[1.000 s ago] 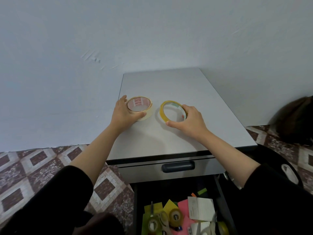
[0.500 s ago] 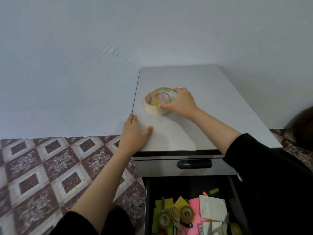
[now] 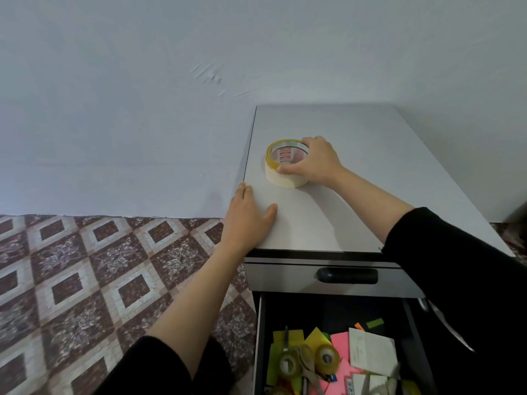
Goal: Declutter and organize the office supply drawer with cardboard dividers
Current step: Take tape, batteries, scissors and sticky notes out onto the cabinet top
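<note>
Our right hand (image 3: pixel 316 163) holds the yellow tape ring (image 3: pixel 269 153), which lies on the cream tape roll (image 3: pixel 281 180) on the cabinet top (image 3: pixel 385 166); our left hand (image 3: pixel 248 220) rests flat at its left edge.

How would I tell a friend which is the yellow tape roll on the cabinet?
Find the grey cabinet top. Near its left edge the right hand grips two stacked tape rolls. The yellow roll is the top one: a thin, bright ring lying on the wider cream roll.
</note>
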Demonstrator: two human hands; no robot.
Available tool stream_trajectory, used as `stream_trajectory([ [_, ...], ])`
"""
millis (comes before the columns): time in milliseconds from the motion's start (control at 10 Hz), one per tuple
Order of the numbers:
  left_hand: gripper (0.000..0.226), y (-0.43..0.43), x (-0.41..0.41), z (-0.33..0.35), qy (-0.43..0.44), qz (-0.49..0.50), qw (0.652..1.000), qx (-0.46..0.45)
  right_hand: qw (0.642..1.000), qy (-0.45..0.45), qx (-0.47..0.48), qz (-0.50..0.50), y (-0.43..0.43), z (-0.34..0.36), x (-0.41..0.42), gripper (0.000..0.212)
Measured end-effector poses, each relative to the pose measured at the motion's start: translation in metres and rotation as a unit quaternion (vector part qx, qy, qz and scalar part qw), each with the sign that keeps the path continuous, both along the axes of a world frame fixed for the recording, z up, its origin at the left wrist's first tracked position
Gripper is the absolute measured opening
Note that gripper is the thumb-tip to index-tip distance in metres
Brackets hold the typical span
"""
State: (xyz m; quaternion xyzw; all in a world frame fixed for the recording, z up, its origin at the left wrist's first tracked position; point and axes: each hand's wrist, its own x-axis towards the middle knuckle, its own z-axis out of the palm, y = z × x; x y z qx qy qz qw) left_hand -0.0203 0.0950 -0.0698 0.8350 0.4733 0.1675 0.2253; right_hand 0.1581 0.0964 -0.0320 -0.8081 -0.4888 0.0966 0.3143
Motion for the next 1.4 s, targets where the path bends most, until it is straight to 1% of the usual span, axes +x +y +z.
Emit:
stream_trajectory([
  [300,0.071,-0.001,0.000,0.001,-0.001,0.002,1.000,-0.002,1.000,-0.007,0.000,0.003,-0.001,-0.002,-0.001,0.070],
  [700,0.070,-0.001,-0.001,0.001,0.000,0.000,1.000,-0.001,1.000,0.022,0.011,0.010,0.001,-0.006,0.000,0.074],
  [1000,0.070,0.001,0.000,0.000,-0.003,-0.001,1.000,0.004,0.999,0.035,0.022,0.002,0.007,-0.012,0.002,0.091],
  [1300,0.070,0.001,0.000,-0.001,-0.005,-0.004,1.000,0.006,0.999,0.044,0.030,-0.006,0.007,-0.010,-0.003,0.091],
  [1400,0.070,0.002,-0.001,-0.001,-0.004,-0.002,1.000,0.007,0.998,0.059,0.033,-0.009,0.003,-0.009,-0.007,0.098],
])
